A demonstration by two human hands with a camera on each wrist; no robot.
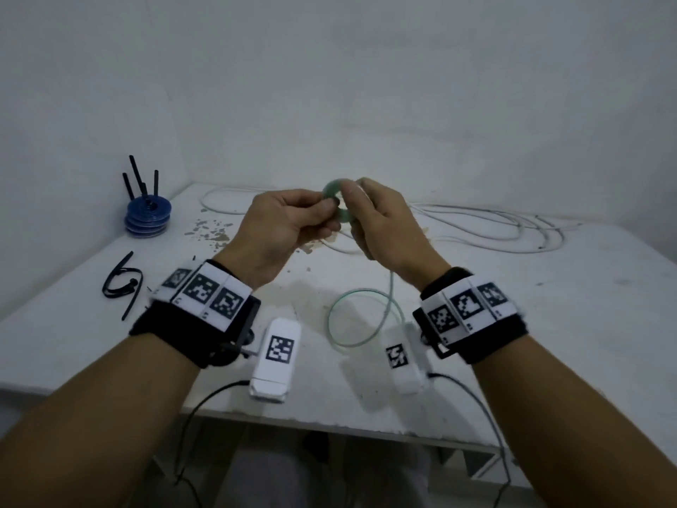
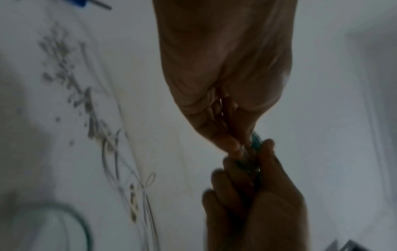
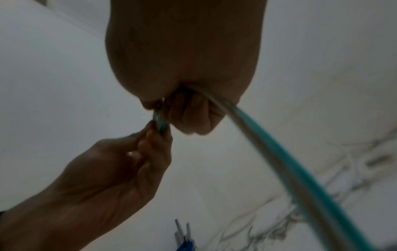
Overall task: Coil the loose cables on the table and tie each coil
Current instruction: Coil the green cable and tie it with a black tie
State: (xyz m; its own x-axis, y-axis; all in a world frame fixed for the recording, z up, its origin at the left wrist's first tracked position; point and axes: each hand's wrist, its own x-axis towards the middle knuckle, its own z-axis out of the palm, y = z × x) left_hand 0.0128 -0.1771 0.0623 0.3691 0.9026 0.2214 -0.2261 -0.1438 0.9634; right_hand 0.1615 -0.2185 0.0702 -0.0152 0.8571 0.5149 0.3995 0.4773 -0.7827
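Observation:
A small tight coil of green cable (image 1: 336, 196) is held above the table (image 1: 549, 287) between both hands. My left hand (image 1: 293, 221) pinches its left side with thumb and fingertips. My right hand (image 1: 373, 221) curls round its right side. The cable's loose tail (image 1: 351, 317) drops from my right hand and lies in a loop on the table near the front edge. In the right wrist view the green cable (image 3: 279, 152) runs out from under the palm. The left wrist view shows the coil (image 2: 253, 152) squeezed between the fingers of both hands.
Loose white cables (image 1: 494, 229) sprawl across the back of the table. Black cable ties (image 1: 122, 284) lie at the left. A blue stack of discs with black ties standing in it (image 1: 148, 214) sits at the back left corner. Stains (image 1: 216, 229) mark the tabletop.

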